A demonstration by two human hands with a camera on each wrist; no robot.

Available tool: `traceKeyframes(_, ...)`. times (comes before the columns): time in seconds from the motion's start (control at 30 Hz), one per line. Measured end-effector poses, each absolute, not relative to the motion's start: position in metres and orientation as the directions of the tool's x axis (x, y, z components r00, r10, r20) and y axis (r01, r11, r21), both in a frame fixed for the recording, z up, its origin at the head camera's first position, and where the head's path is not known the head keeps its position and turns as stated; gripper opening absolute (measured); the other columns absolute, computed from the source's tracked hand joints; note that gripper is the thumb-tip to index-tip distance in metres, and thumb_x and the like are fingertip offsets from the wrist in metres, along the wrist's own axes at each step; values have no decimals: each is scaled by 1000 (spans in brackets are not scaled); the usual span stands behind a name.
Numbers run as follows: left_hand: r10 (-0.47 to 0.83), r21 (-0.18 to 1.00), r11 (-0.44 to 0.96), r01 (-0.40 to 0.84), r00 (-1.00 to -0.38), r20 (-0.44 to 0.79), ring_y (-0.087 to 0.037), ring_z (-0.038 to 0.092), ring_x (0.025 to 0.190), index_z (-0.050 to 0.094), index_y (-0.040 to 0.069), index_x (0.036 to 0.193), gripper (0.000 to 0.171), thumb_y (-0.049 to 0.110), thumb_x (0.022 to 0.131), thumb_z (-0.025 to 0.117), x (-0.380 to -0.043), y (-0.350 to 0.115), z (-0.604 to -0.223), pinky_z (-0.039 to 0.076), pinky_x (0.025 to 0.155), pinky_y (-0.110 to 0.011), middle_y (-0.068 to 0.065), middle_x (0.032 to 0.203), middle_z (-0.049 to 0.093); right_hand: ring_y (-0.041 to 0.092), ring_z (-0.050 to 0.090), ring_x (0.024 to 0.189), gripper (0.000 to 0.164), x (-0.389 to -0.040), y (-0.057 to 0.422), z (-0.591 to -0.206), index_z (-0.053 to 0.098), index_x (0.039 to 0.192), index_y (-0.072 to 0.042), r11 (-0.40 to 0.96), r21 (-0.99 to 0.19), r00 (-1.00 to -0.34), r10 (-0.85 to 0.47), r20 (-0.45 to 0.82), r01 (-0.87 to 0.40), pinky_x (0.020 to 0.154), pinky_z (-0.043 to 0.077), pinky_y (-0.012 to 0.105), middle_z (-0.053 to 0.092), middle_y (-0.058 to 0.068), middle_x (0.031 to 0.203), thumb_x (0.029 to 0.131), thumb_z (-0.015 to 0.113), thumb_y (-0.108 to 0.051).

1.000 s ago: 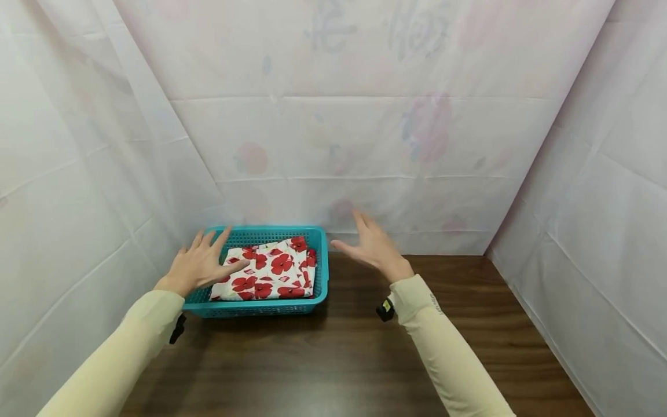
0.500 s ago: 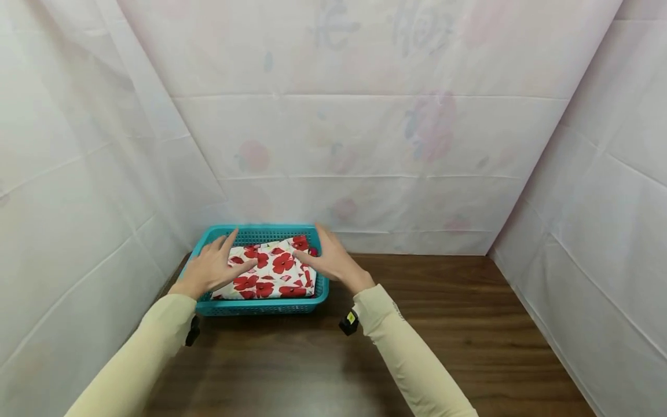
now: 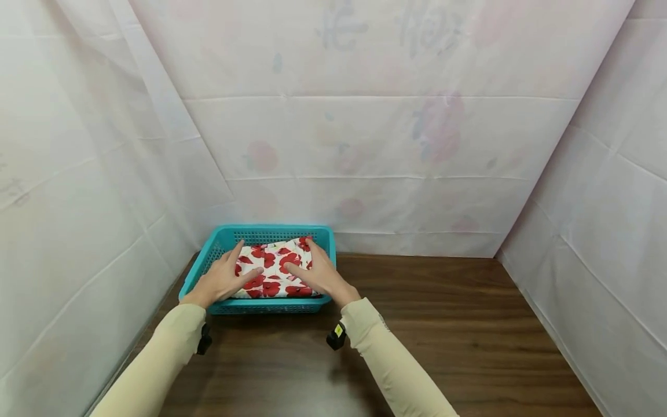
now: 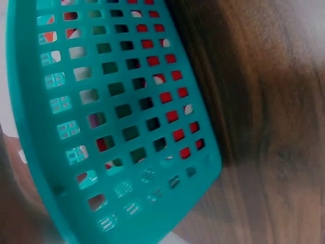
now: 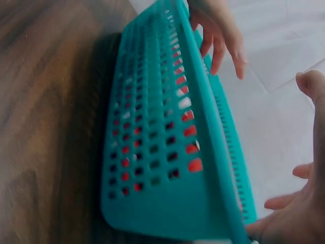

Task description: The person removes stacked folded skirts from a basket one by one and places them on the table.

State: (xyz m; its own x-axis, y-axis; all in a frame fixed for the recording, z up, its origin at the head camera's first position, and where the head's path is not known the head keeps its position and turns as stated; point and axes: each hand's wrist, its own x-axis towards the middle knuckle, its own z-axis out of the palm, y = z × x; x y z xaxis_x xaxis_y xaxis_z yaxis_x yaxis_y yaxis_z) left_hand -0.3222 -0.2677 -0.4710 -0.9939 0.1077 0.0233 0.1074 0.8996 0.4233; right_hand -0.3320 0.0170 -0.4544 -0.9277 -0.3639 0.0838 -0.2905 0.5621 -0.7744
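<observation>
A folded white cloth with red poppies (image 3: 276, 258) lies inside a teal plastic basket (image 3: 271, 302). At its left end my left hand (image 3: 221, 281) reaches into the basket, thumb over the cloth and fingers spread toward the back. My right hand (image 3: 322, 272) comes over the right side of the rim, its thumb above the cloth and its fingers along the cloth's right end. In the right wrist view, the thumb of the right hand (image 5: 299, 213) stands apart from its fingers. Red and white patches of cloth show through the holes of the basket (image 4: 198, 213) in the left wrist view.
The basket stands on a dark wood-grain table (image 3: 427, 324), close against a pale hanging sheet (image 3: 385, 145). More white sheeting (image 3: 599, 231) closes off the right, and another sheet (image 3: 104, 191) hangs close on the left.
Both hands have come together over the basket. The right moved left from beside the basket to over the cloth; the left moved slightly right and lower. The basket has stayed in place.
</observation>
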Motion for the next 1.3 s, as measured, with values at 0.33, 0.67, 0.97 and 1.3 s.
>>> traceKeyframes(0.33, 102, 515, 856, 52, -992, -71, -61, 17, 149, -8, 12, 166, 113, 76, 92, 49, -320, -272, -477, 23, 110, -81, -31, 169, 8, 37, 32, 149, 107, -319, -2, -463, 14, 165, -16, 440, -897, -991, -136, -16, -46, 114, 38, 66, 25, 15, 167, 88, 71, -63)
traceKeyframes(0.67, 84, 493, 870, 6, -987, -135, -64, 24, 145, -10, 6, 164, 118, 78, 91, 48, -318, -275, -477, 28, 111, -78, -38, 165, 13, 43, 34, 147, 112, -315, -10, -464, 15, 165, -11, 489, -871, -989, -112, -100, 33, 113, 38, 68, 20, 24, 166, 86, 69, -69)
traceKeyframes(0.97, 119, 531, 847, 6, -977, -179, -61, 24, 146, -13, 8, 164, 126, 80, 85, 55, -318, -273, -478, 31, 110, -77, -35, 166, 11, 42, 39, 143, 113, -317, -6, -470, 17, 164, -8, 459, -887, -988, -113, -104, 41, 110, 43, 65, 29, 24, 163, 84, 75, -64)
traceKeyframes(1.3, 171, 592, 804, 50, -974, -151, -59, 20, 149, -13, 1, 162, 129, 65, 86, 70, -322, -276, -483, 27, 112, -77, -34, 167, 6, 39, 41, 145, 107, -319, -3, -475, 22, 163, -8, 371, -926, -978, -159, -137, 70, 114, 40, 63, 33, 18, 164, 86, 78, -56)
